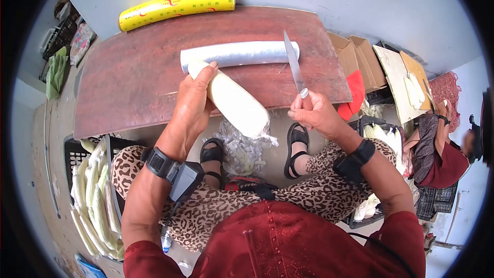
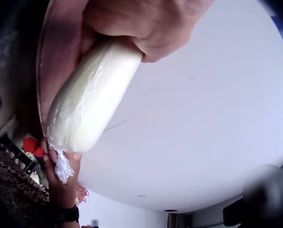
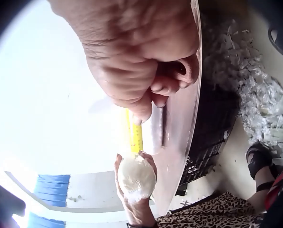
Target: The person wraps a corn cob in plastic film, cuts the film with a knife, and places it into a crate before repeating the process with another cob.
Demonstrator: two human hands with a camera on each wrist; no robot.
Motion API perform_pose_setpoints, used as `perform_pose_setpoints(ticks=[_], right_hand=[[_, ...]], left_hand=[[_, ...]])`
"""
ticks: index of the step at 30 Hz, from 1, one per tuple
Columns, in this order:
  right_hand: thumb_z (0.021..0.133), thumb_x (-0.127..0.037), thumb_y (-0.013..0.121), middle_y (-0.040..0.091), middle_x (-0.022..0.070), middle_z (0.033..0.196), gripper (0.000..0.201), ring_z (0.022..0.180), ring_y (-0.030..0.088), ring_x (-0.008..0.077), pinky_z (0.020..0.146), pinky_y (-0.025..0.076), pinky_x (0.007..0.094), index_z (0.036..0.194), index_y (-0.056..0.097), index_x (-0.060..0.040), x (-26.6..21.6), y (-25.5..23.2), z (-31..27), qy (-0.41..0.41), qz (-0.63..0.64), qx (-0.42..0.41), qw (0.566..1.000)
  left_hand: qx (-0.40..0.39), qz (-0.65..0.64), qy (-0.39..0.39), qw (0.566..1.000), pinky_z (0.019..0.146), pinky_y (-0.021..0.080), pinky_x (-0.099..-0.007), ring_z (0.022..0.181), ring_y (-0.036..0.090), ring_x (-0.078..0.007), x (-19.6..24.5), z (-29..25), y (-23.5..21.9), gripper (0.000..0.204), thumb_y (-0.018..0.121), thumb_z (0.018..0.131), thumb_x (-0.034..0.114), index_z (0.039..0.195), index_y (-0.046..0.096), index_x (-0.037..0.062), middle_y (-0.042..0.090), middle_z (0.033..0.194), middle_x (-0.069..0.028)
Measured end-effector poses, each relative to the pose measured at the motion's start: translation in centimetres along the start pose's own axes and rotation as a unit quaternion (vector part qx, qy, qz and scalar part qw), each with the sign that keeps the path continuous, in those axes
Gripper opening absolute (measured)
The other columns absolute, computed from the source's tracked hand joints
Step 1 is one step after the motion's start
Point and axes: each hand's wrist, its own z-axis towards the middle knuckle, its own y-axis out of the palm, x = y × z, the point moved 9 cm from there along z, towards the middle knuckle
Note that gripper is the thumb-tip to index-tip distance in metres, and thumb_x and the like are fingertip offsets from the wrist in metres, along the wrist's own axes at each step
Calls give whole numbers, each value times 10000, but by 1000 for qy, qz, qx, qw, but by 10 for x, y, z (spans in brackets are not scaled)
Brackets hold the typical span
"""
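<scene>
In the head view my left hand grips the upper end of a thick, pale vegetable wrapped in clear film, thumb on top. The film's twisted end sticks out at the lower tip, as the left wrist view shows. My right hand holds a knife by its wooden handle, blade pointing up and away, apart from the vegetable. Behind both, a roll of clear film lies across the reddish wooden table. The vegetable overlaps the roll's left end in this view.
A yellow printed roll lies along the table's back edge. Crates of long pale vegetables stand on both sides. Film scraps litter the floor between the feet. Cardboard boxes and another person are at the right.
</scene>
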Motion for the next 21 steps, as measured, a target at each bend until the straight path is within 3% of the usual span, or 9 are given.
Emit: perform_pose_setpoints(ticks=[3, 6, 9, 10, 11, 15, 18, 21], right_hand=[[787, -75, 776, 550, -26, 844, 363, 690, 449, 25, 621, 430, 199, 1054, 530, -57, -41, 25, -7, -103, 26, -3, 994], [760, -18, 783, 554, -21, 916, 480, 753, 469, 24, 681, 440, 196, 1142, 493, -49, -50, 37, -10, -138, -3, -31, 990], [800, 7, 741, 543, -4, 973, 374, 790, 482, 15, 693, 435, 188, 1093, 515, -48, -56, 44, -7, -193, -21, -18, 981], [807, 28, 729, 535, 6, 1002, 362, 785, 480, 7, 686, 432, 180, 1088, 515, -50, -62, 48, -6, -222, -28, -9, 975], [861, -24, 698, 549, -10, 910, 244, 740, 496, 14, 631, 428, 177, 1033, 526, -48, -62, 44, -8, -202, -15, 20, 979], [902, -107, 668, 567, -20, 770, 160, 656, 525, 36, 535, 415, 187, 967, 532, -53, -64, 34, -5, -129, -12, 50, 990], [900, -137, 670, 589, 6, 737, 161, 611, 534, 50, 492, 401, 202, 912, 531, -57, -53, 24, 1, -92, 69, 61, 991], [896, -146, 680, 587, 15, 711, 184, 562, 543, 63, 427, 370, 196, 905, 514, -67, -46, 21, 6, -91, 197, 38, 975]], left_hand=[[29, -44, -4, 999, 661, 536, -320, 783, 628, -158, -1, 2, -2, 326, 609, 930, 308, 1087, 541, 30, 611, 893, -53], [41, -47, -7, 998, 679, 522, -323, 821, 624, -163, -8, 13, -14, 330, 597, 936, 313, 1104, 542, 35, 610, 949, -51], [57, -70, -22, 996, 864, 511, -396, 965, 629, -205, -12, 15, -15, 327, 540, 973, 309, 1171, 522, 49, 625, 1052, -75], [51, -82, -14, 995, 874, 507, -395, 975, 629, -205, -11, 15, -12, 322, 535, 975, 306, 1174, 520, 52, 627, 1059, -73], [44, -93, -7, 995, 884, 503, -394, 986, 628, -204, -10, 15, -9, 317, 530, 978, 302, 1177, 519, 55, 628, 1067, -71], [-21, -138, 16, 990, 834, 508, -348, 967, 624, -182, 0, 7, 13, 301, 557, 967, 281, 1163, 523, 55, 626, 1040, -55], [-45, -163, 13, 985, 904, 496, -360, 1028, 618, -189, 7, 7, 18, 291, 561, 968, 259, 1170, 522, 53, 627, 1084, -63], [-104, -220, 35, 969, 1034, 439, -419, 1155, 567, -268, 27, 2, 32, 351, 585, 956, 233, 1205, 483, 8, 594, 1202, -158]])
